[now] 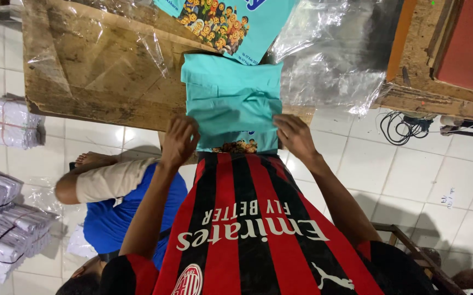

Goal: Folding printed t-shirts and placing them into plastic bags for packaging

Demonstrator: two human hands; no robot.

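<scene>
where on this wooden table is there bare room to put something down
The left part of the wooden table is barest, under only a thin clear plastic sheet, left of the folded teal shirt. The middle is crowded: left hand and right hand hold that shirt, a printed shirt lies behind, and crumpled plastic bags cover the right.

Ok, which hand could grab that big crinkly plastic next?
Probably the right hand. It rests on the side of the folded teal shirt nearest the crinkly clear plastic, while the left hand grips the shirt's far side.
</scene>
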